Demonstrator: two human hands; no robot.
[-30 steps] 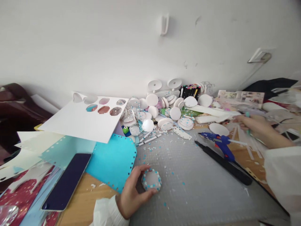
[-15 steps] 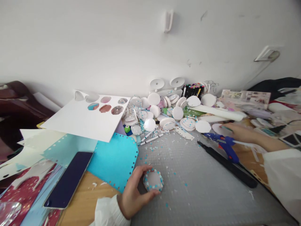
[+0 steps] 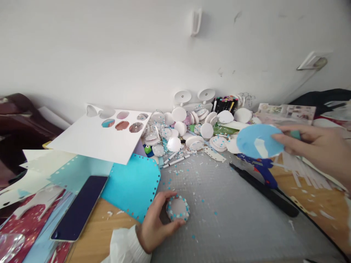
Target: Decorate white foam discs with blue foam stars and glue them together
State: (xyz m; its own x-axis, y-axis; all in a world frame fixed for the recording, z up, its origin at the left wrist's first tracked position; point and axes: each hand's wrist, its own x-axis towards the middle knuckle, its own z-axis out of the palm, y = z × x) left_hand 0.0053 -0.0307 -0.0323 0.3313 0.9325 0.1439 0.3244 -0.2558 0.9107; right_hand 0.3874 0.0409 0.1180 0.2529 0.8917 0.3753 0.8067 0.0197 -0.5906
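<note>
My left hand is closed around a small round disc, its rim dotted with blue and white confetti, resting on the grey mat. Thumb and fingers grip it from opposite edges. On the right, my right hand pinches a light blue paper circle with a white patch on its face, raised above the mat. Partly covered below that circle lies a blue hot glue gun. A black, long-handled tool rests beside the glue gun.
Many white discs are heaped along the wall, with markers behind them. To the left are a white sheet with cut-out circles, bright blue paper and a phone. White glue sticks lie at right.
My right hand has lifted the paper circle from the right-hand pile and turned its blue face into view. My left hand still holds the confetti-edged disc in place.
</note>
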